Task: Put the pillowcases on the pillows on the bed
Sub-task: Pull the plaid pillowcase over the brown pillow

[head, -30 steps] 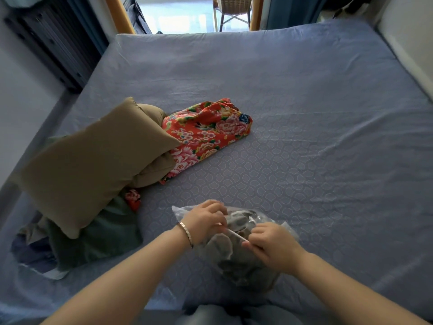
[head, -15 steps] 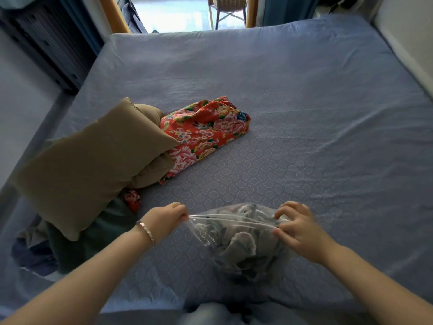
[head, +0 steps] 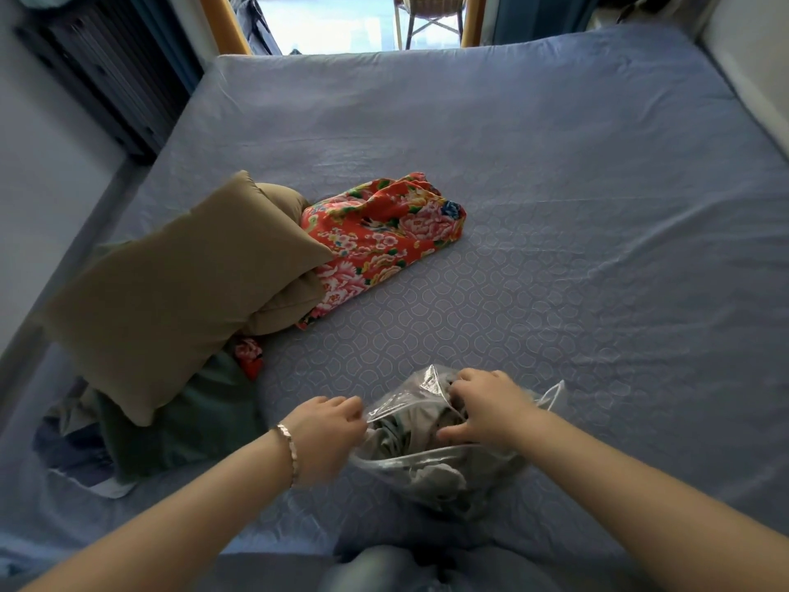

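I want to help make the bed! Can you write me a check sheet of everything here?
Surface: blue patterned bed sheet, lightly wrinkled.
Job's things: two tan pillows stacked at left; red floral cloth against them; clear bag of grey cloth near the person.
Clutter: dark green cloth and other fabrics under the pillows.
Hands: left hand pinches the bag's edge; right hand is in its mouth, seemingly gripping the grey cloth.
Cables: nothing seen.
Surroundings: wicker chair beyond the bed's far end.
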A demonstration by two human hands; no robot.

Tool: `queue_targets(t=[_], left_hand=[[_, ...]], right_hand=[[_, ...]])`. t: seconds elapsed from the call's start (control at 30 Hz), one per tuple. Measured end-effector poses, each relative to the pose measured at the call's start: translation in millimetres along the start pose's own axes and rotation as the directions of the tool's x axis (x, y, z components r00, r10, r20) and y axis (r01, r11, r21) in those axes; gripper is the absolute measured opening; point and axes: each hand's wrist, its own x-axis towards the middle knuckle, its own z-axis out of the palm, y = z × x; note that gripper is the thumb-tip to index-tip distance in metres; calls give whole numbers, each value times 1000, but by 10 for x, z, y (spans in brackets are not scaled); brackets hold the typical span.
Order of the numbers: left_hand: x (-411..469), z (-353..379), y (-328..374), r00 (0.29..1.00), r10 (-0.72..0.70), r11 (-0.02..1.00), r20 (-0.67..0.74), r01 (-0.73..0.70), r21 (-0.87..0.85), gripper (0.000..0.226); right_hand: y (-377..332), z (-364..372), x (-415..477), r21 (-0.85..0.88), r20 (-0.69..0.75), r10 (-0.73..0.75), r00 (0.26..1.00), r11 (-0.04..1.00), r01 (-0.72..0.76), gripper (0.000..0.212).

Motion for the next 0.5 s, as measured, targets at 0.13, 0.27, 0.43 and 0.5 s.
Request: queue_targets(t=[0.13, 0.27, 0.43, 0.5], left_hand=[[11, -54, 181, 963, -263, 947, 54, 269, -176, 41], [84, -60, 314, 858, -407, 875, 313, 464, -136, 36], [167, 8, 462, 850, -375, 806, 370, 497, -323, 49], [246, -24, 493, 822, -418, 736, 386, 556, -388, 71]], right_hand=[[29, -110, -3, -95, -85, 47, 995, 994, -55, 26], [108, -380, -73, 130, -304, 54, 951, 991, -15, 24], [263, -530, 8, 105, -319, 163, 934, 985, -136, 27], [177, -464, 18, 38, -477, 138, 868, 990, -136, 32]])
